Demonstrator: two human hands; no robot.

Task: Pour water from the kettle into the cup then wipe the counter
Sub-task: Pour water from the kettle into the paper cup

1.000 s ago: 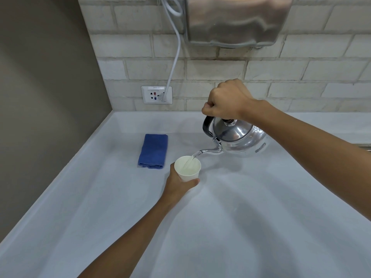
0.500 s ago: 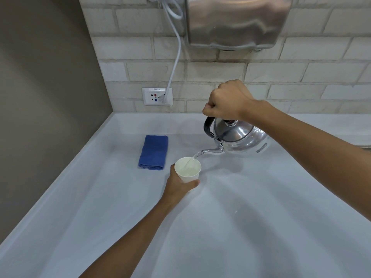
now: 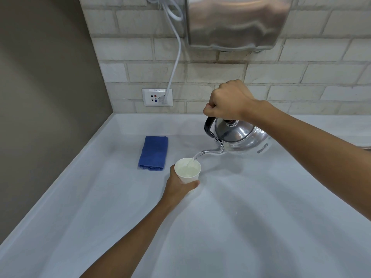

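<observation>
A shiny steel kettle hangs tilted above the white counter, its thin spout pointing left and down. My right hand is shut on the kettle's black handle from above. Water streams from the spout into a white paper cup that stands on the counter, with water inside it. My left hand wraps around the cup's near side. A folded blue cloth lies flat to the left of the cup.
A steel hand dryer hangs on the brick wall above the kettle. Its white cable runs down to a wall socket. A grey side wall bounds the counter on the left.
The water level in the cup has risen a little. Both hands and the kettle hold almost the same place.
</observation>
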